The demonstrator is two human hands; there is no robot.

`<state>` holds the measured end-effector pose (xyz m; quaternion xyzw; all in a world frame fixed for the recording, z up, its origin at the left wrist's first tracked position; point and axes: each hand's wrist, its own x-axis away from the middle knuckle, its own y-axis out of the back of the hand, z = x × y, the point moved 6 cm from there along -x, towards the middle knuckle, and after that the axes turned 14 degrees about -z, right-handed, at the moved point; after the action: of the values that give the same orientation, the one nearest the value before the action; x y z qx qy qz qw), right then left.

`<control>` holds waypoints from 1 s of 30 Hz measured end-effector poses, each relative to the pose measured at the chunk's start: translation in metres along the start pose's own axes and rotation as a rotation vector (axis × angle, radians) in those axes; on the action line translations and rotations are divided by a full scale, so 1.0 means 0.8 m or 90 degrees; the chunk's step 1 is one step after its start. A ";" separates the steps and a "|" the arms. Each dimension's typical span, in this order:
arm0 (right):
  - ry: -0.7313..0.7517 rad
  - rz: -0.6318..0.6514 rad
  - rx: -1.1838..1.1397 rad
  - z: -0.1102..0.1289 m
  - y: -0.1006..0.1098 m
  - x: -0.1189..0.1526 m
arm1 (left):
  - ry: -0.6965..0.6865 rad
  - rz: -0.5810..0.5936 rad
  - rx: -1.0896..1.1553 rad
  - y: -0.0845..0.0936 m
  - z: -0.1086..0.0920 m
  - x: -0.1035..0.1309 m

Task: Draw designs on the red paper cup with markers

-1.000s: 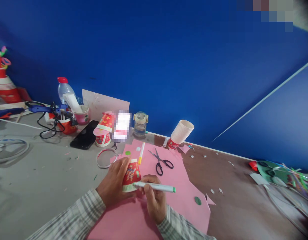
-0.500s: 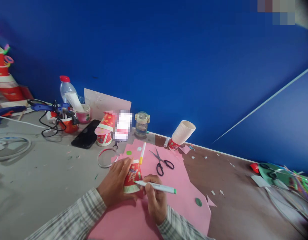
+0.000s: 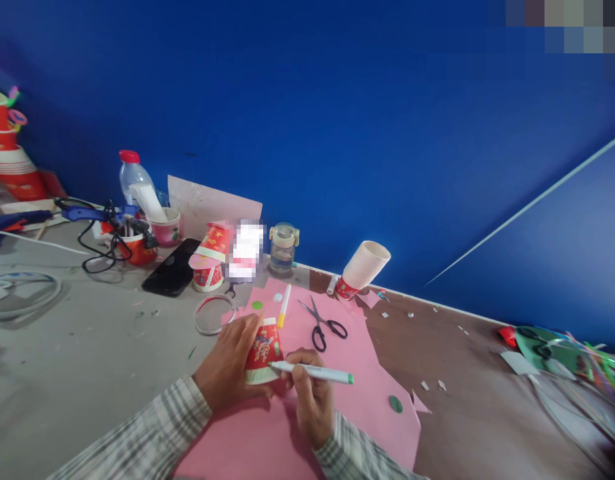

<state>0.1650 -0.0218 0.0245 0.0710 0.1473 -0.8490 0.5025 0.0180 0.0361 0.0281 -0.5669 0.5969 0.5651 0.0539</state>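
Observation:
A red paper cup (image 3: pixel 263 350) with a pale green band near its rim lies on a large pink sheet (image 3: pixel 357 400). My left hand (image 3: pixel 230 363) is wrapped round the cup's left side and holds it. In my right hand (image 3: pixel 310 397) is a white marker (image 3: pixel 320 373) with a green end, its tip touching the cup near the band. Black-handled scissors (image 3: pixel 321 325) lie partly open on the sheet, with a yellow-and-white marker (image 3: pixel 284 307) to their left. A dark green disc (image 3: pixel 396 404) rests on the sheet's right part.
Behind the sheet stand a lidded jar (image 3: pixel 283 250), a tilted stack of paper cups (image 3: pixel 364 267) and two joined red cups (image 3: pixel 213 243). A black phone (image 3: pixel 172 268), a roll of tape (image 3: pixel 214 315) and a glue gun (image 3: pixel 94 212) are at the left. Cords and strips lie far right.
The cup has turned slightly between my hands, and its printed pattern has shifted. The marker's tip has stayed on it, with the hands almost in place.

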 end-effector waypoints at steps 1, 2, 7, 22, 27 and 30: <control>-0.010 -0.013 -0.012 0.000 0.001 -0.002 | 0.007 0.001 -0.002 0.000 0.001 0.000; -0.019 -0.032 -0.023 0.000 0.001 -0.003 | 0.014 0.003 -0.004 0.000 0.002 0.001; -0.038 -0.101 -0.039 0.002 0.004 -0.013 | 0.026 0.005 -0.017 0.001 0.000 -0.002; -0.018 -0.073 0.009 0.000 0.002 -0.010 | 0.035 0.014 -0.028 0.000 0.002 -0.003; -0.020 -0.074 0.003 0.001 0.001 -0.010 | 0.047 0.020 -0.023 -0.001 0.003 -0.002; -0.025 -0.074 -0.003 0.002 0.000 -0.010 | 0.048 0.019 -0.024 -0.001 0.003 -0.001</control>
<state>0.1687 -0.0159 0.0282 0.0445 0.1431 -0.8778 0.4550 0.0173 0.0387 0.0271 -0.5800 0.5960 0.5552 0.0125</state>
